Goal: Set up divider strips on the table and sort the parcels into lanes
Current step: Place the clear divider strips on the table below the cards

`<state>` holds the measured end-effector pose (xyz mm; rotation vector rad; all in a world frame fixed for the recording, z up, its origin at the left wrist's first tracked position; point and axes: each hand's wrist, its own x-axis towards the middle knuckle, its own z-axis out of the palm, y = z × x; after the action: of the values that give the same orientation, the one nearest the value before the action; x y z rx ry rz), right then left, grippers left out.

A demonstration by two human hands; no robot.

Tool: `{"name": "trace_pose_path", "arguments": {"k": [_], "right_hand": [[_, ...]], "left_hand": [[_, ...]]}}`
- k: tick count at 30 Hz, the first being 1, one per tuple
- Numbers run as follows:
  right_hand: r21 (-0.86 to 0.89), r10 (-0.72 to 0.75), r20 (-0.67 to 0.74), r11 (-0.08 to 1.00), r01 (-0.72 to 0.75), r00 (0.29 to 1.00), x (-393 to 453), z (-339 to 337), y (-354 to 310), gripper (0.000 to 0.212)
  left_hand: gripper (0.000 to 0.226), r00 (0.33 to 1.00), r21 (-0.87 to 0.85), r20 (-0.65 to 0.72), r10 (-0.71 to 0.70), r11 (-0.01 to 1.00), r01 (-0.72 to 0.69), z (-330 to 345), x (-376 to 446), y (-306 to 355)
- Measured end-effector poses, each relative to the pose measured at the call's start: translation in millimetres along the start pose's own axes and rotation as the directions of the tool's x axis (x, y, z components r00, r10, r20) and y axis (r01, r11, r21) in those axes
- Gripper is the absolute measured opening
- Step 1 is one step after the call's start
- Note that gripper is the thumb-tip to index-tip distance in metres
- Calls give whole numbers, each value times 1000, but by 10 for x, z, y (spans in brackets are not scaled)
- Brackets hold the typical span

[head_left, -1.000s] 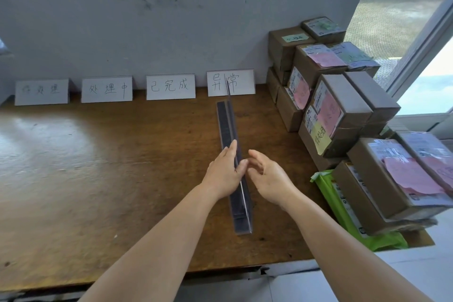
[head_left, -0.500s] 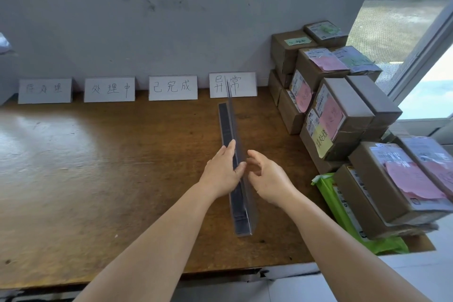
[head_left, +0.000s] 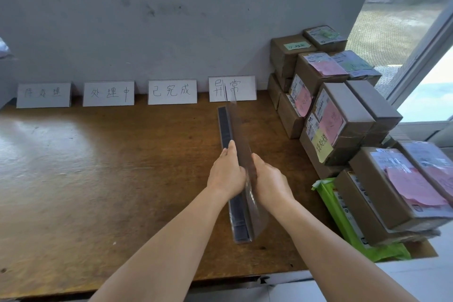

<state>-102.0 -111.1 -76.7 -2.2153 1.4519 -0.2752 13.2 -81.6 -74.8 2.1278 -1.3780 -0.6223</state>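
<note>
Both hands are flanking the divider strip [head_left: 235,179] on the bench [head_left: 98,179], the left hand [head_left: 226,174] and right hand [head_left: 270,180] pressing its clear upright fin between them. The strip is running from the front edge toward the back-edge cards; parcels [head_left: 343,115] are stacked along the right edge.

Left hand [head_left: 226,174] and right hand [head_left: 270,179] flanking divider strip [head_left: 241,218], wooden table [head_left: 98,167]
</note>
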Motion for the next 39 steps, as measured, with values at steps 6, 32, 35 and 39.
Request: {"name": "trace_pose_path", "arguments": {"k": [6, 32, 35, 39], "right_hand": [[64, -29, -90, 997, 35, 995, -78, -10, 60, 52], [10, 47, -133, 999, -47, 990, 22, -324, 452, 57], [-2, 64, -116, 998, -65, 991, 52, -364, 499, 59], [-53, 56, -126, 997, -63, 990, 154, -371, 529, 60]], "left_hand": [[70, 997, -129, -76, -25, 992, 15, 51, -81, 22], [69, 968, -2, -193, -160, 987, 163, 59, -89, 81], [68, 976, 52, -157, -152, 985, 162, 83, -56, 123], [64, 981, 43, -114, -158, 986, 164, 85, -35, 138]]}}
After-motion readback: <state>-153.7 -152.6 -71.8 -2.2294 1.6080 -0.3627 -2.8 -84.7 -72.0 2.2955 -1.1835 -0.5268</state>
